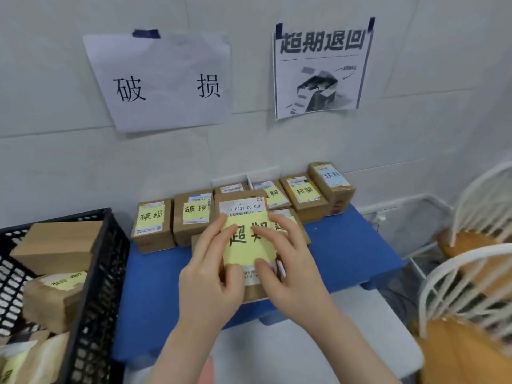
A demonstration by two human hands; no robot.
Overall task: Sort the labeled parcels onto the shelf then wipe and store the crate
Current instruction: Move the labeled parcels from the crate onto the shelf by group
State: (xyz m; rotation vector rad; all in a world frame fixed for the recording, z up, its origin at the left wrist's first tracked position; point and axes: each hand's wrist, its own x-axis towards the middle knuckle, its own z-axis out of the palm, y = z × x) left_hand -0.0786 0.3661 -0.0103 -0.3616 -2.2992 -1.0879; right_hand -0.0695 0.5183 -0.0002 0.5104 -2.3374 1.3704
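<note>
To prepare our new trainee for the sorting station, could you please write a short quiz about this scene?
1. True or false: the black crate is already empty.
2. The yellow note on the parcel that the left hand and right hand hold reads: A 破损, B 超期, C nothing.
3. How many 破损 parcels can be seen on the blue shelf?
Key: 1 false; 2 B; 3 two.
</note>
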